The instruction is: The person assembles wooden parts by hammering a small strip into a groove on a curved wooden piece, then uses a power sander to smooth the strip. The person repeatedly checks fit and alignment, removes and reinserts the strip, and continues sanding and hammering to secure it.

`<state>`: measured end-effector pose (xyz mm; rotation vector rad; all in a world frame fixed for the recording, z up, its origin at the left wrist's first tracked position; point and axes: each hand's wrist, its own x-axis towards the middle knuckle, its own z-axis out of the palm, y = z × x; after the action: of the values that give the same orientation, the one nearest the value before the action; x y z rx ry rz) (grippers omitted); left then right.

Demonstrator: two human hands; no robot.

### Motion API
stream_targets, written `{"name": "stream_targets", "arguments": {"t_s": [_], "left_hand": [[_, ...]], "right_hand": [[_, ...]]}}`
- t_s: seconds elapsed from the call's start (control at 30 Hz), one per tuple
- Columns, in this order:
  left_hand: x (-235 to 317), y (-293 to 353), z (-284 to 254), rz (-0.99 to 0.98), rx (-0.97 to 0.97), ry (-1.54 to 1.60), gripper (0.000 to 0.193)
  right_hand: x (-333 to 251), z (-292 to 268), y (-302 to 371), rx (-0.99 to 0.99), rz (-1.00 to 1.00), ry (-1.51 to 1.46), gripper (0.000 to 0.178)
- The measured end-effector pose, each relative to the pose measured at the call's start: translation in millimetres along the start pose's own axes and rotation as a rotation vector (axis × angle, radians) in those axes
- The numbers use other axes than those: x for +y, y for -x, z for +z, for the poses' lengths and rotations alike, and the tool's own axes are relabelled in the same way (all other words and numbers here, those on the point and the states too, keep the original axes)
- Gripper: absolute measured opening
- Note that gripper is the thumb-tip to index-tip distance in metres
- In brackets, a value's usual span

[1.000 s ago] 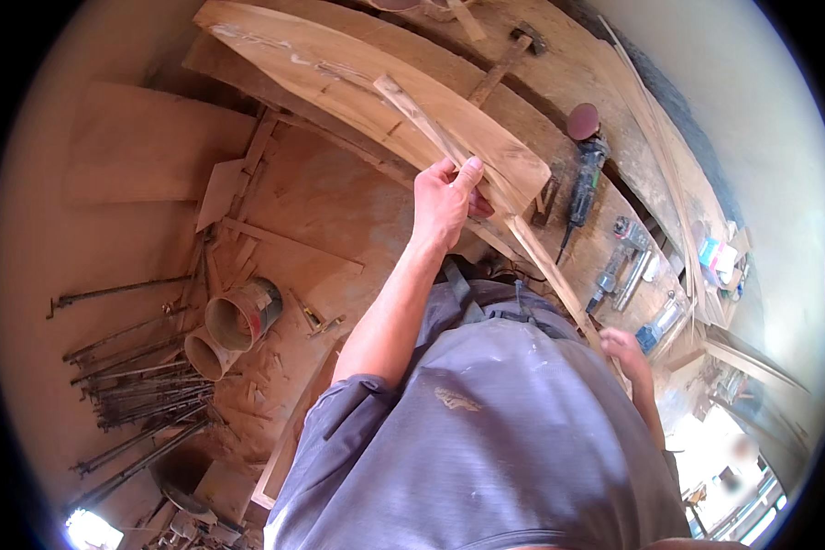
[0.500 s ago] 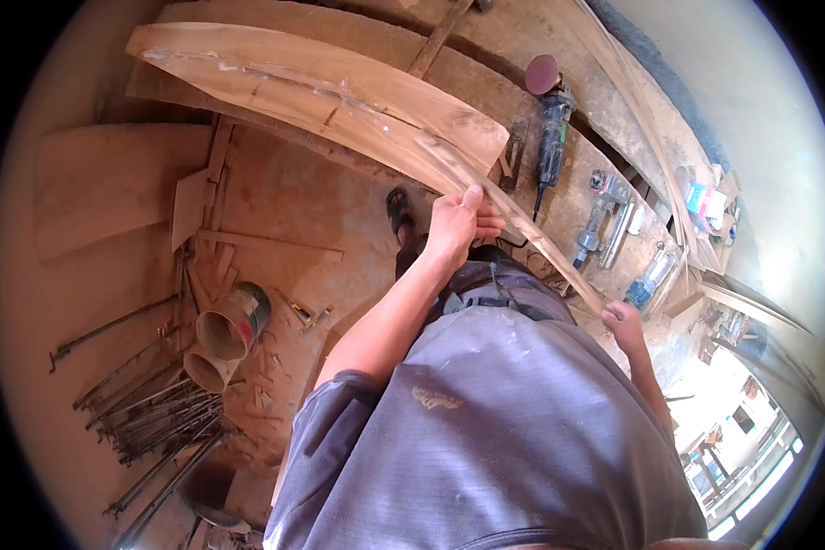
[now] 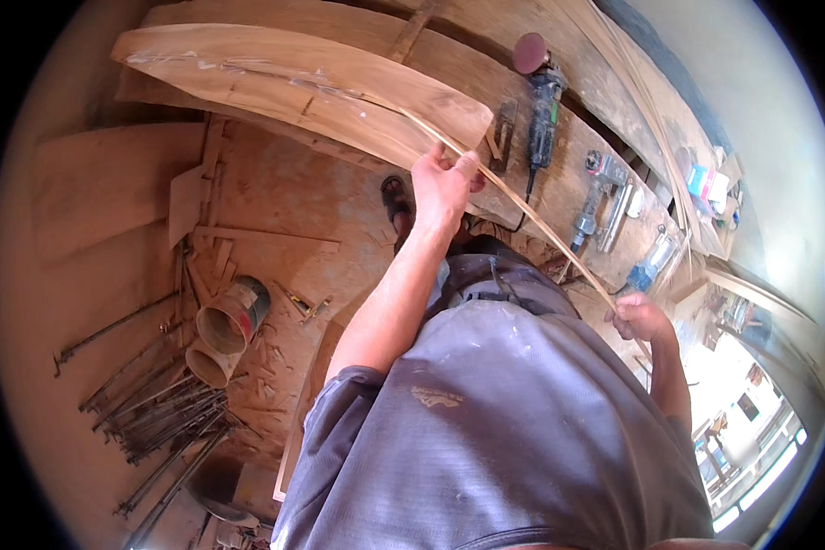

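In the head view, the left hand [image 3: 444, 188] is pinching a thin wooden strip [image 3: 541, 226] near its upper end, and the right hand [image 3: 640, 317] is gripping its lower part. The strip could be cracking if bent unevenly. Its tip is overlapping the broad board [image 3: 302, 78] and could be catching there; a disc grinder [image 3: 544, 117] is lying just beyond

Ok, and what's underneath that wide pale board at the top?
Past the edges of the wide pale board, a darker wooden surface shows beneath. What lies directly under its middle is covered, so I can't tell. The thin wooden strip crosses in front of its right part.
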<state>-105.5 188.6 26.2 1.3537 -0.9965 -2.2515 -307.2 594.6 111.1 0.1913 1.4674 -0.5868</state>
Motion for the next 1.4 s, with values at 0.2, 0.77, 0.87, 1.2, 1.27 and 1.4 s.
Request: {"name": "stream_targets", "arguments": {"t_s": [0.2,0.77,0.87,1.2,1.27,1.4], "left_hand": [[-5.5,-0.5,1.9,0.025,0.011,0.117,0.009],[19.7,-28.5,-100.4,0.106,-0.125,0.407,0.035],[31.5,-22.8,-94.2,0.091,0.024,0.419,0.04],[68.1,9.7,-95.7,0.099,0.162,0.42,0.028],[74.7,6.8,-108.9,0.211,0.135,0.268,0.025],[95.2,8.6,-84.0,0.338,0.277,0.599,0.034]], "right_hand": [[-12.6,-12.4,2.7,-0.081,-0.018,-0.042,0.037],[-89.1,30.6,-26.0,0.653,-0.653,0.708,0.02],[-95.8,35.3,-21.1,0.686,-0.791,0.858,0.023],[-84.5,34.7,-49.4,0.648,-0.967,0.739,0.017],[-77.8,29.6,-55.8,0.586,-0.98,0.706,0.024],[-68.8,35.2,-43.3,0.657,-0.9,0.681,0.021]]}}
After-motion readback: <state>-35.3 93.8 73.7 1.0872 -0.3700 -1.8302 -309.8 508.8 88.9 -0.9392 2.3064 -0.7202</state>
